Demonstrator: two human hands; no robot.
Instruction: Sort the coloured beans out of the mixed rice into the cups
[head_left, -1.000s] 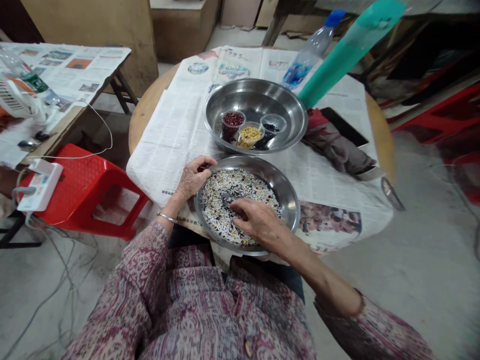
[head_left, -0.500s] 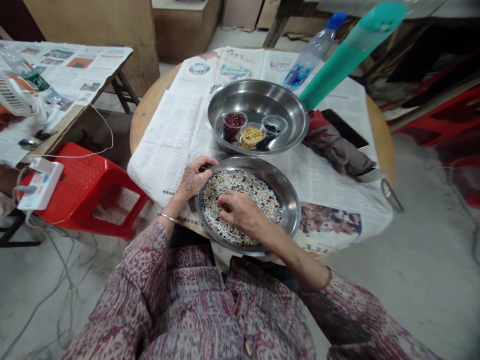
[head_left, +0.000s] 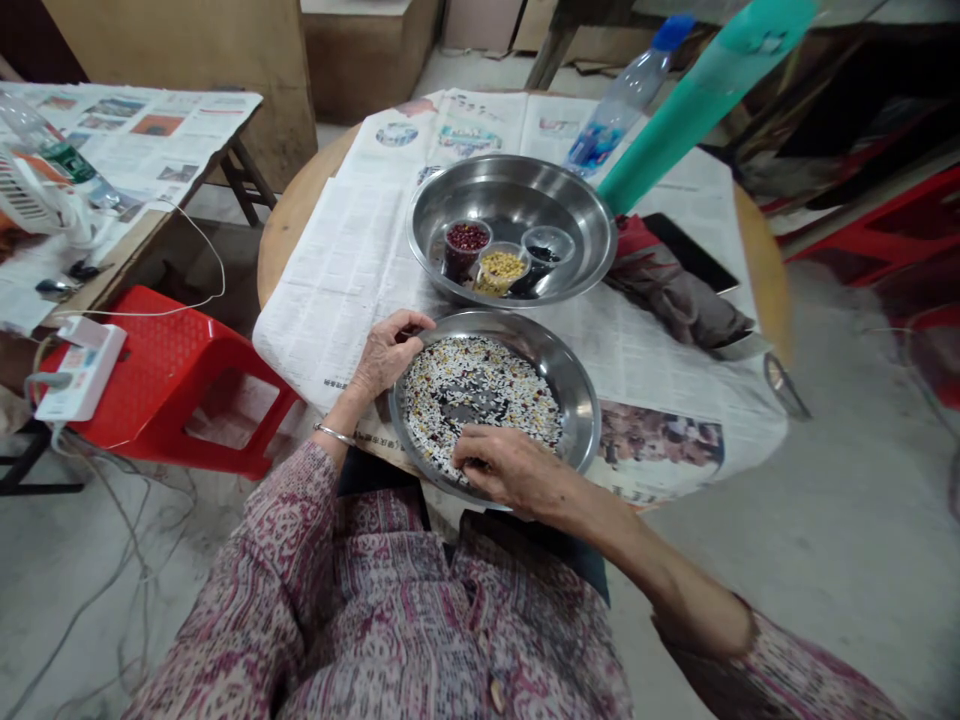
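My left hand (head_left: pixel 388 357) grips the upper left rim of the near steel basin (head_left: pixel 585 420), with the thumb and fingers closed over the edge. A thin layer of white grains (head_left: pixel 517 385), mixed with yellow, dark red and black beans, covers the basin's bottom. Bare dark metal shows in the middle of the layer. My right hand (head_left: pixel 510 465) is low over the grains near the basin's front edge. Its fingers are curled together and pointing left; whatever lies between the fingertips is hidden.
Behind stands a larger steel basin (head_left: pixel 585 265) with clear cups of red beans (head_left: pixel 466 238), yellow beans (head_left: pixel 501 266) and black beans (head_left: pixel 545 252). Beyond are a plastic bottle (head_left: pixel 626 100), a tall green cylinder (head_left: pixel 697 115) and a folded umbrella (head_left: pixel 675 295). A red stool (head_left: pixel 172 380) is at left.
My right hand has moved from the basin's middle toward its front edge, and a bare patch shows where it was. My left hand stays on the rim.
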